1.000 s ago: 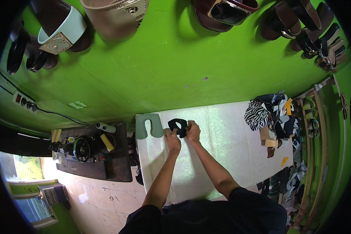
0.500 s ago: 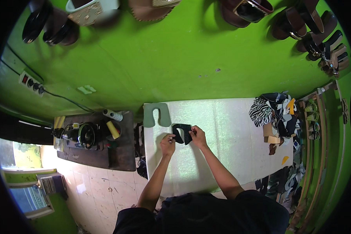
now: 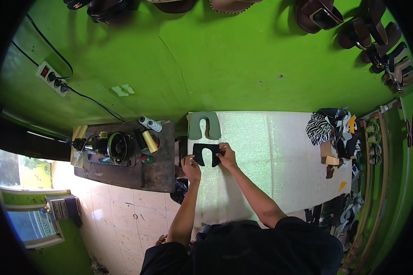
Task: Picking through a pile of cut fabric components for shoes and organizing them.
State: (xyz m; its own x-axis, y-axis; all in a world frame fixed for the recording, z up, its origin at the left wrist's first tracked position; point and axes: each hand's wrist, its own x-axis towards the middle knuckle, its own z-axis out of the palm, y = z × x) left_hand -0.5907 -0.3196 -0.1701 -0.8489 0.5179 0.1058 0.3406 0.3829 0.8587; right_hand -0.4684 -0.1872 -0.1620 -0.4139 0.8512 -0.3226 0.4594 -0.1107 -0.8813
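A black U-shaped piece of material (image 3: 206, 147), its opening facing me, is at the left part of the white-covered table. My left hand (image 3: 191, 168) has its fingers at the piece's lower left edge. My right hand (image 3: 227, 157) grips the right edge between thumb and fingers. Just beyond it lies a grey-green U-shaped piece (image 3: 196, 127) with the same kind of cut-out, close to the far left corner. Whether the black piece rests fully on the table or is slightly raised, I cannot tell.
A sewing machine (image 3: 108, 147) stands on a dark table (image 3: 159, 176) at left, with thread cones (image 3: 150, 141) beside it. Fabric scraps (image 3: 332, 130) pile up on the right end of the white table (image 3: 289, 174). Sandals (image 3: 319, 16) hang along the green wall; a power strip (image 3: 50, 79) is at left.
The black piece has turned from opening leftward to opening toward me, and now sits directly below the grey-green piece. Both hands turned with it. The whole view has shifted somewhat left.
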